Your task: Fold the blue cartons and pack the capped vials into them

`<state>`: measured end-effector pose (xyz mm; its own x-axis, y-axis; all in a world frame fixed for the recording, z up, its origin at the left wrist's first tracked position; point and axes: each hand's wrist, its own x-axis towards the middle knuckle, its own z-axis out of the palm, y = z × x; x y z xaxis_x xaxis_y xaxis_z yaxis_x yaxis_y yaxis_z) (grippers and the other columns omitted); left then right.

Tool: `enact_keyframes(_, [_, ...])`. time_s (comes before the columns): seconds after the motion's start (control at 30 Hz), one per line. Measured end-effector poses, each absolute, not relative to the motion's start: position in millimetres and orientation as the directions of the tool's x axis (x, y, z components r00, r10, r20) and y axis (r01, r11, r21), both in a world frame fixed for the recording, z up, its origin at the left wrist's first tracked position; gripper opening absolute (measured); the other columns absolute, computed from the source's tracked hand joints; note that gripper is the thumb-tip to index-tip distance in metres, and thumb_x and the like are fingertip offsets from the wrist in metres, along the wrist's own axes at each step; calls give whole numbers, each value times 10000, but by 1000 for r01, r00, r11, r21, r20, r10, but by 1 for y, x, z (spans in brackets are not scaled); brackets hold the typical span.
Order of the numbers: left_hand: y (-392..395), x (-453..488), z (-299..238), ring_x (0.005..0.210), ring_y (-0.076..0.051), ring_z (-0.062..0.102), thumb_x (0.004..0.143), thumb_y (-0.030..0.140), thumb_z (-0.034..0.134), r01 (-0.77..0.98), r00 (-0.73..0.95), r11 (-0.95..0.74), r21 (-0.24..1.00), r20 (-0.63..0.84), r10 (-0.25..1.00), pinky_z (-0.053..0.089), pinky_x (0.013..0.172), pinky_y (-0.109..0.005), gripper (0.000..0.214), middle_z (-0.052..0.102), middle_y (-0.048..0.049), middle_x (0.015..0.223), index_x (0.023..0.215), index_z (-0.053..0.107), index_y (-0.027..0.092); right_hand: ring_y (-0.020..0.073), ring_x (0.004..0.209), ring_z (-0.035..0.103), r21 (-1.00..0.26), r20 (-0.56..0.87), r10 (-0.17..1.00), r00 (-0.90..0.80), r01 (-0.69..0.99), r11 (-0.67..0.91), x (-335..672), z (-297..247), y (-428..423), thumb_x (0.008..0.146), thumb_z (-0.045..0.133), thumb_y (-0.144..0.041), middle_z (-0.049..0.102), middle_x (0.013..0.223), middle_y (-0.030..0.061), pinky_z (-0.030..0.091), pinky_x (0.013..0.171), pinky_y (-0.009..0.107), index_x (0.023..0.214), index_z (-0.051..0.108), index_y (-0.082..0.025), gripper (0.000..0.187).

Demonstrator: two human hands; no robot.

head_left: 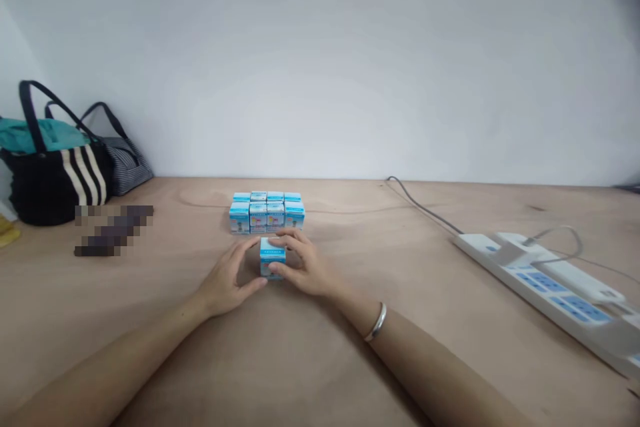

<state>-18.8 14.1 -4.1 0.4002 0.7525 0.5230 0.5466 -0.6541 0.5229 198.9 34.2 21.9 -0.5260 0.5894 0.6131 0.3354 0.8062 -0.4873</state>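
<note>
In the head view, the person's left hand (225, 278) and right hand (306, 264) close in a narrow grip around a small blue-and-white carton (273, 259), which stands on the plywood table (450, 347) just in front of a tight block of matching cartons (267, 212). The right fingers (295, 238) curve over the carton's top and the left fingertips (261, 283) meet its lower corner, so it is steadied from both sides. The block's cartons stand packed in rows, each touching the next, which keeps them square and upright. A silver bangle (376, 321) circles the right wrist. Left of the block sit a black striped tote bag (55, 180) and a pixelated object (114, 230); right of it lies a white power strip (545, 287), its grey cable (425, 203) running back toward the wall (320, 60).
</note>
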Motion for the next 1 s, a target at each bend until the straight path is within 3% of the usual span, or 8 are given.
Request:
enact_keyframes(0.17, [19, -6, 0, 1209, -253, 489, 781, 333, 642, 412, 404, -672, 616, 538, 740, 409, 1023, -446, 601, 502, -84, 1316, 1307, 362, 257, 212, 956, 572, -524, 606, 601, -521, 307, 794, 197, 31, 36, 792, 651, -395, 608, 1009, 87, 472, 852, 383, 1067, 610, -204, 337])
enact_keyframes(0.3, [17, -1, -8, 1148, -251, 545, 752, 330, 686, 331, 342, -587, 739, 485, 805, 448, 975, -448, 729, 539, -103, 1262, 1341, 263, 254, 190, 839, 592, -495, 556, 590, -586, 337, 801, 200, 45, 35, 779, 660, -408, 647, 912, 67, 481, 773, 340, 1030, 630, -190, 334])
enact_keyframes(0.47, [12, 0, -16, 1132, -241, 555, 741, 311, 696, 286, 296, -592, 754, 518, 803, 450, 968, -457, 770, 516, -97, 1250, 1328, 199, 276, 170, 721, 602, -559, 496, 644, -582, 353, 750, 199, 51, 39, 776, 638, -444, 654, 779, 34, 475, 661, 293, 880, 646, -170, 292])
enact_keyframes(0.57, [11, 1, -17, 1137, -239, 548, 740, 308, 696, 278, 317, -612, 741, 531, 786, 436, 985, -467, 741, 512, -96, 1237, 1300, 212, 268, 141, 601, 579, -754, 401, 798, -449, 332, 566, 195, 44, 49, 873, 470, -475, 613, 657, 9, 457, 561, 262, 780, 606, -161, 354])
enact_keyframes(0.67, [10, 0, -16, 1137, -242, 543, 737, 323, 695, 286, 315, -615, 735, 534, 785, 431, 987, -478, 740, 483, -103, 1259, 1292, 208, 269, 133, 565, 554, -856, 404, 903, -145, 288, 429, 196, 42, 54, 863, 482, -464, 583, 640, -4, 443, 528, 255, 908, 561, -166, 312])
enact_keyframes(0.77, [10, -3, -9, 1226, -291, 460, 687, 369, 736, 371, 333, -641, 672, 548, 767, 380, 1022, -519, 795, 440, -114, 1301, 1296, 235, 267, 132, 589, 504, -726, 626, 780, -1, 364, 584, 203, 54, 43, 833, 547, -422, 540, 637, -10, 418, 568, 266, 835, 545, -192, 230])
enact_keyframes(0.87, [11, -7, 4, 1290, -330, 368, 647, 409, 762, 447, 365, -698, 559, 599, 713, 329, 1052, -535, 736, 385, -119, 1345, 1239, 353, 252, 132, 592, 463, -429, 771, 579, -265, 455, 780, 208, 68, 24, 833, 564, -373, 492, 583, -14, 386, 642, 299, 660, 531, -202, 246])
enact_keyframes(1.0, [15, -8, 18, 1270, -312, 389, 639, 427, 766, 453, 402, -732, 510, 616, 678, 352, 1047, -498, 657, 416, -98, 1315, 1182, 441, 250, 163, 726, 504, -152, 658, 436, -614, 459, 876, 204, 72, 10, 843, 561, -372, 581, 750, 34, 351, 731, 336, 792, 649, -213, 188])
